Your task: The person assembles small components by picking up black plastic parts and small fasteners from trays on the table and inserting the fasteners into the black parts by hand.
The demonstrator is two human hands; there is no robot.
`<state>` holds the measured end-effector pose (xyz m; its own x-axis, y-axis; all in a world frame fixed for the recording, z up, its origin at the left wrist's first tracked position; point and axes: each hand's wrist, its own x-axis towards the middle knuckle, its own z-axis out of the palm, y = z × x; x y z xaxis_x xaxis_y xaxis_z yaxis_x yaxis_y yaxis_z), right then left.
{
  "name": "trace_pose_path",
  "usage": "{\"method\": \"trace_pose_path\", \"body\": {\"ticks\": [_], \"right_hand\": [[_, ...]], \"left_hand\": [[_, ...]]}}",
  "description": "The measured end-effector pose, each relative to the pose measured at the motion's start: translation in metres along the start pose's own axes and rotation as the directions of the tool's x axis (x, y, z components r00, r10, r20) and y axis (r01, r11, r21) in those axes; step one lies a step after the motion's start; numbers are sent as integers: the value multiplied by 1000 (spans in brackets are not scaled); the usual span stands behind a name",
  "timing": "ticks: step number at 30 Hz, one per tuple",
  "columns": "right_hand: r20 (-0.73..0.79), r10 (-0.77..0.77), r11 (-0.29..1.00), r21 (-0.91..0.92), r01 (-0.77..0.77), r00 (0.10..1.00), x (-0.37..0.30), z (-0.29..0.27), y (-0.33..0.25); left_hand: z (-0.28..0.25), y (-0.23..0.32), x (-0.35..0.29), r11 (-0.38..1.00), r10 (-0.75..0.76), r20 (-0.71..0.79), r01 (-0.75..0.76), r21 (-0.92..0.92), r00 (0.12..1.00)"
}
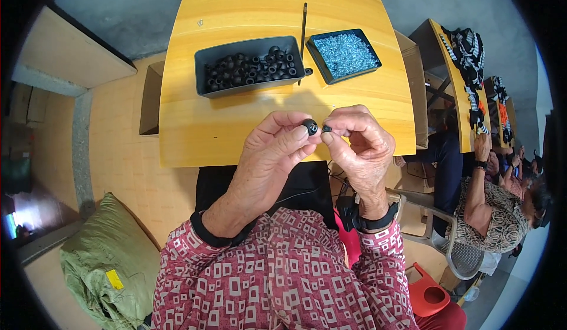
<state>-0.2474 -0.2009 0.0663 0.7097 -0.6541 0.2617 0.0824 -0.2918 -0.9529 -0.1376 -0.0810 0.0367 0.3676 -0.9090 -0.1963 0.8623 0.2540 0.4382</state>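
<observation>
Above the near edge of the yellow table, my left hand [269, 147] pinches a glossy black ball-shaped piece [310, 127] between thumb and fingers. Close beside it, my right hand [361, 147] pinches a small dark piece [326, 128], too small to make out its kind. A narrow gap shows between the two pieces. Beyond my hands lies a dark bin [251, 89] with many black hollow round pieces [248, 70] in it. To its right, a shallow dark tray [355, 77] holds small shiny pale-blue bits [344, 52].
Between bin and tray lies a thin black rod [305, 28] on the table [254, 11], with a small black piece [308, 72] near it. A green sack [109, 259] stands on the floor at left. At right, a co-worker [490, 212] sits at another table. A red plastic stool [426, 294] stands nearby.
</observation>
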Motion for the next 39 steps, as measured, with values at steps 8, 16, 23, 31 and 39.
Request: {"method": "trace_pose_path", "body": {"ticks": [8,16,23,31,39], "right_hand": [[46,89,989,112,-94,995,-5,-18,3],[79,46,999,11,-47,996,-4,-30,-9],[152,-57,989,-129,77,987,4,-32,-15],[176,-45,978,-192,79,983,8,-29,-20],[189,-54,968,-230,97,980,6,-28,-20]], "left_hand": [[3,-7,4,1000,-18,30,18,-7,999],[6,-9,1,998,-47,49,46,37,998],[0,-13,3,973,-201,54,206,-103,978],[2,-13,0,988,-151,16,151,-37,988],[2,-15,0,984,-172,-16,171,-44,985]]}}
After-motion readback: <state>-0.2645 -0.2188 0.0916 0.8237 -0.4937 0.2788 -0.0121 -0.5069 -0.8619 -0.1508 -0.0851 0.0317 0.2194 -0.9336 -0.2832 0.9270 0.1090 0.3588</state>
